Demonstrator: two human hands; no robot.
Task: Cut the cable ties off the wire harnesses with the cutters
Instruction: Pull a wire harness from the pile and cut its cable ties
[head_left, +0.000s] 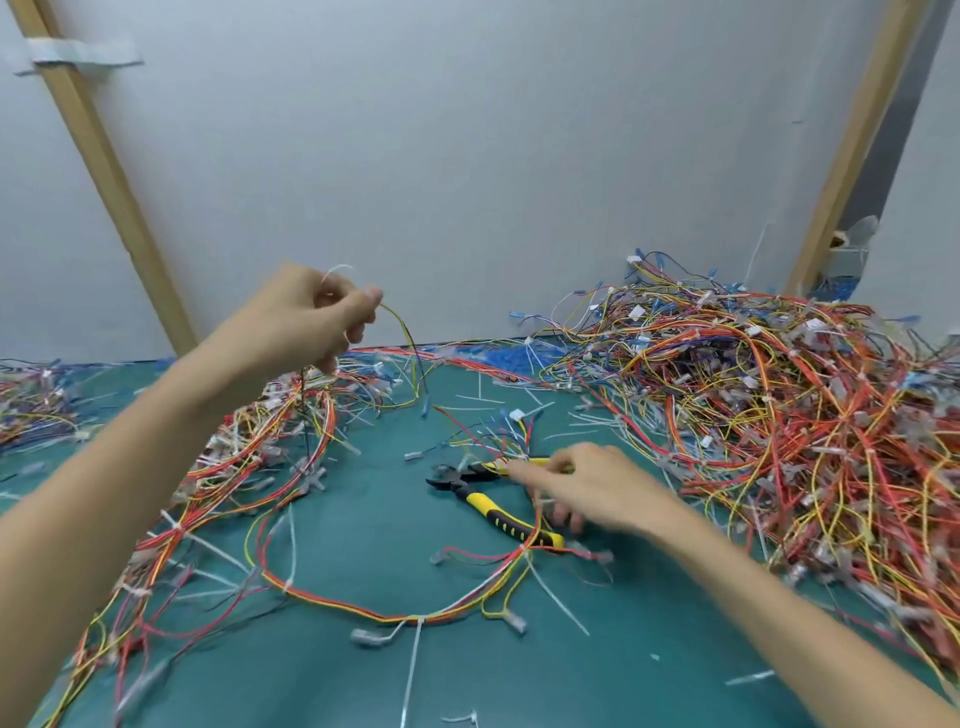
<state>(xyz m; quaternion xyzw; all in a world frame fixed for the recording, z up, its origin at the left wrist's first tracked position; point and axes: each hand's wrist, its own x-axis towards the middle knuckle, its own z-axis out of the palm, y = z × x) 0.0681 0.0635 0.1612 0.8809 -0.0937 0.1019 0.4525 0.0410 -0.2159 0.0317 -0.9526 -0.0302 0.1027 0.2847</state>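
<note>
While your left hand (317, 317) is up in the air at about ten o'clock from the middle of the green mat (363, 519), its fingers are pinched tight around a thin yellow and green wire (402, 332). A white cable tie (335, 271) loops up out of the top of that fist. The wire bends down from your fingers and drops to the mat, next to a messy heap of wires (249, 457) at nine o'clock.

Your right hand (582, 483) is low, at about three o'clock from the mat's middle. It sits right over the handles of the cutters (488, 501), and it looks blurry. Its fingers are curled down around the handle end, but you cannot tell if they grip it yet. The cutters lie flat on the mat with their black nose pointing to nine o'clock and their yellow and black handles spread apart.

One wire harness (415, 618) lies in a big loop at six o'clock. White ties are on it, and their long tails stick out. A much bigger pile of red, orange and yellow harnesses (779, 415) fills the mat from one o'clock to four o'clock. Small cut white tie bits (480, 387) are scattered on the mat at twelve o'clock, past the cutters.
</note>
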